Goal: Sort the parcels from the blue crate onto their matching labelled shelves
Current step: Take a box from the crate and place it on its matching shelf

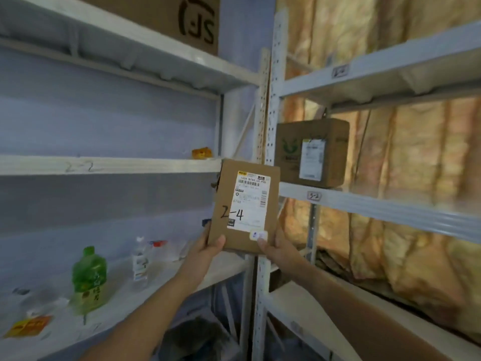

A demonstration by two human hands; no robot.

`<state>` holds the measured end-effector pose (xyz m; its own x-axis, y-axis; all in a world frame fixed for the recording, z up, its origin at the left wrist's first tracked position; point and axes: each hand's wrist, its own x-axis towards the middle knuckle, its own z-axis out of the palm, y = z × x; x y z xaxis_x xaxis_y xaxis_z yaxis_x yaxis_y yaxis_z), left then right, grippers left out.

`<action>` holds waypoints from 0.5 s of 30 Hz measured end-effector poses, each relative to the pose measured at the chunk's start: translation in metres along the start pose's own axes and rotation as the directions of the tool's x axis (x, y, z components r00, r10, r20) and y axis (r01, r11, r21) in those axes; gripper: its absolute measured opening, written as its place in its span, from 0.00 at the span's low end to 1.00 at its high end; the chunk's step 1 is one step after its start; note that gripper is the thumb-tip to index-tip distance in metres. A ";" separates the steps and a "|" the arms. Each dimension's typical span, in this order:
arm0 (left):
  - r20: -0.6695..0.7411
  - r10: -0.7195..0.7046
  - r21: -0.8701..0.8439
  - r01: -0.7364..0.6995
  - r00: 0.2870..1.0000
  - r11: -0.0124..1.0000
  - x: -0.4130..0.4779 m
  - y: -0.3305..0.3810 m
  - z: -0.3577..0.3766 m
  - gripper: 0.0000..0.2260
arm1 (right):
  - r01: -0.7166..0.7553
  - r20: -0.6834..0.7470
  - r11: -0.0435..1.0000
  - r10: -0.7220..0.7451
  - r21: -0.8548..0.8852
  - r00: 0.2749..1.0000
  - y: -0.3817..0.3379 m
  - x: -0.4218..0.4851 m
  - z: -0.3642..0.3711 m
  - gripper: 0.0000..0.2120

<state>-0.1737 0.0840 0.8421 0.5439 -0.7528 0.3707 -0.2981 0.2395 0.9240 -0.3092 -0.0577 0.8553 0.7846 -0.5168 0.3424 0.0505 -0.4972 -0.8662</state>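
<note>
Parcel: flat brown cardboard parcel, held upright in mid-air in front of the post where two shelf units meet; a white shipping label is carried on its face and "2-4" is handwritten across card and label.
Left hand: closed on the parcel's lower left corner, thumb laid on the front face.
Right hand: closed on the parcel's lower right corner, thumb pressed beside a small sticker.
Left shelf unit: white boards against a bluish wall; the middle board's front edge is marked "2-2" by hand.
Small orange item: set at the right end of the "2-2" board, too blurred to be identified.
Lower left shelf: a green bottle and a clear bottle are stood upright on it, near each other; an orange packet is laid flat near the front edge.
Top left shelf: a large cardboard box with dark printed lettering is stored on it.
Right shelf unit: grey-white boards, tagged on the front edges; the tag beneath the stored box is read as "3-2", the upper tag cannot be read.
Stored box: brown carton with green logo and white label, rested on the "3-2" board, behind and to the right of the held parcel, not touching it.
Backdrop: a crumpled golden sheet is hung behind the right unit.
</note>
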 end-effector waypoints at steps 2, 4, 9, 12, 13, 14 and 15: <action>-0.020 0.086 0.052 -0.085 0.996 0.995 0.007 0.039 0.018 0.17 | 0.060 0.011 0.989 -0.059 -0.137 0.998 -0.039 -0.010 -0.038 0.31; -0.035 0.152 0.098 -0.148 0.988 0.984 0.014 0.078 0.038 0.16 | 0.098 -0.052 0.964 -0.114 -0.247 0.992 -0.074 -0.017 -0.073 0.34; -0.039 0.391 0.071 -0.388 0.919 0.919 0.036 0.162 0.094 0.13 | 0.124 -0.313 0.849 -0.320 -0.513 0.894 -0.148 -0.036 -0.147 0.33; -0.041 0.428 0.111 -0.422 0.903 0.900 0.045 0.198 0.131 0.14 | 0.118 -0.394 0.767 -0.448 -0.631 0.802 -0.177 -0.055 -0.187 0.35; -0.040 0.427 0.111 -0.421 0.903 0.900 0.047 0.207 0.144 0.14 | 0.102 -0.410 0.743 -0.472 -0.661 0.780 -0.182 -0.063 -0.199 0.35; -0.051 0.425 0.073 -0.421 0.904 0.904 0.047 0.215 0.158 0.14 | 0.089 -0.430 0.729 -0.493 -0.679 0.756 -0.186 -0.070 -0.210 0.35; -0.073 0.422 0.023 -0.422 0.904 0.906 0.046 0.220 0.174 0.14 | 0.082 -0.452 0.725 -0.509 -0.684 0.732 -0.187 -0.077 -0.220 0.34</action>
<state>-0.3503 -0.0049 1.0460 0.4228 -0.5345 0.7319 -0.5177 0.5204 0.6791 -0.5149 -0.0778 1.0713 0.2696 -0.4401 0.8565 -0.3218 -0.8795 -0.3506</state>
